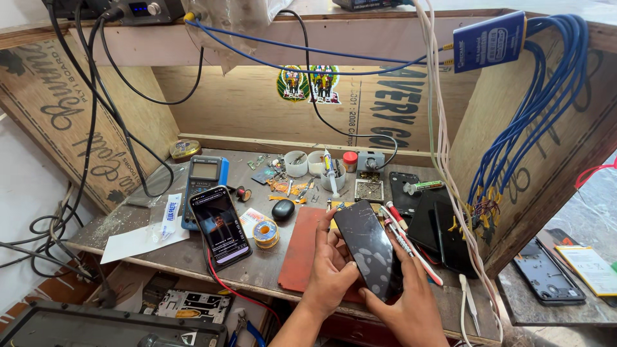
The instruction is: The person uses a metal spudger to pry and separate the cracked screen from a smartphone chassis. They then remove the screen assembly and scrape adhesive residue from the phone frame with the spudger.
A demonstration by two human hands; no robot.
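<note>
Holding a dark smartphone (367,249) with a scuffed screen above the red mat (302,254) on the counter (138,222), left hand (332,270) and right hand (408,299) close their grip around its edges; it looks intact, no disassembly yet.
</note>
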